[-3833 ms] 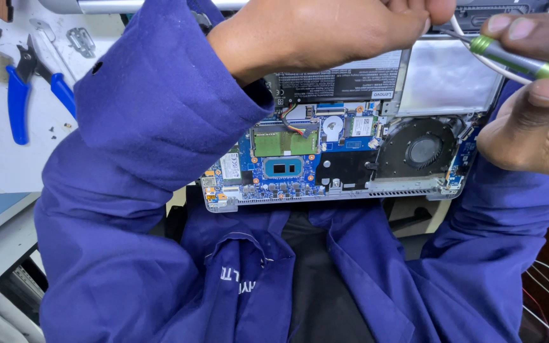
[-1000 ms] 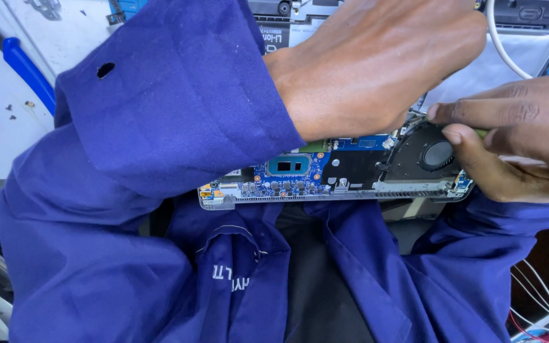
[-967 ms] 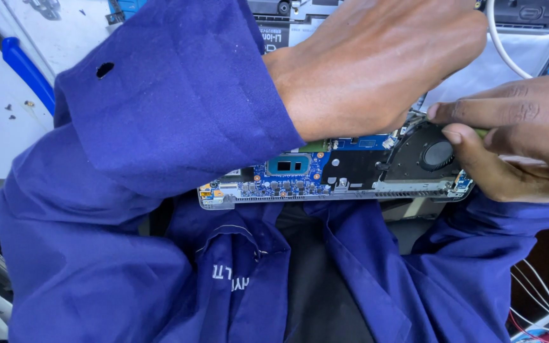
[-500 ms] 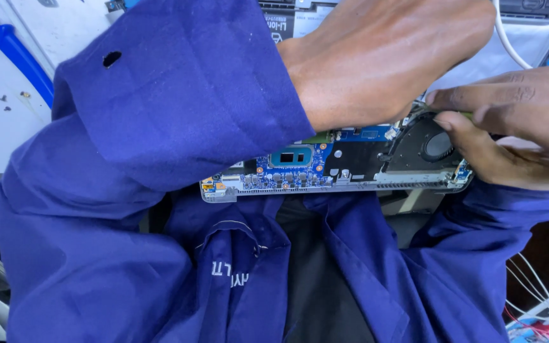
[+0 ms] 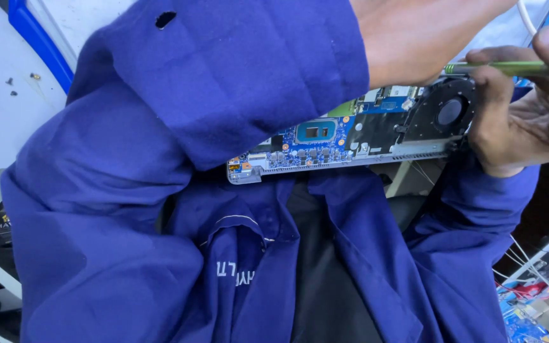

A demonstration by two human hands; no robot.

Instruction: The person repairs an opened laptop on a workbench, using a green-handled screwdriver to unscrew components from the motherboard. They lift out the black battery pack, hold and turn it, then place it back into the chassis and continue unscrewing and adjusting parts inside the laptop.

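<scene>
An opened laptop (image 5: 325,149) lies in front of me with its blue circuit board and silver processor chip (image 5: 316,132) bare. A round black fan (image 5: 447,114) sits at the board's right end. My right hand (image 5: 528,114) holds a green-handled screwdriver (image 5: 503,68) level just above the fan, with the thumb on top of the handle. My left hand (image 5: 414,38) reaches across the laptop from the left in a blue sleeve. Only its wrist and back show, and its fingers are cut off by the top edge.
A blue tool handle (image 5: 33,38) lies on the white workbench (image 5: 1,114) at the upper left, with small screws near it. A white cable (image 5: 528,16) loops at the top right. Thin wires and colourful clutter (image 5: 541,286) fill the lower right corner.
My right hand has drawn back from the fan and now shows the green screwdriver held level. My left hand has slid up towards the top edge. The laptop sits higher in view.
</scene>
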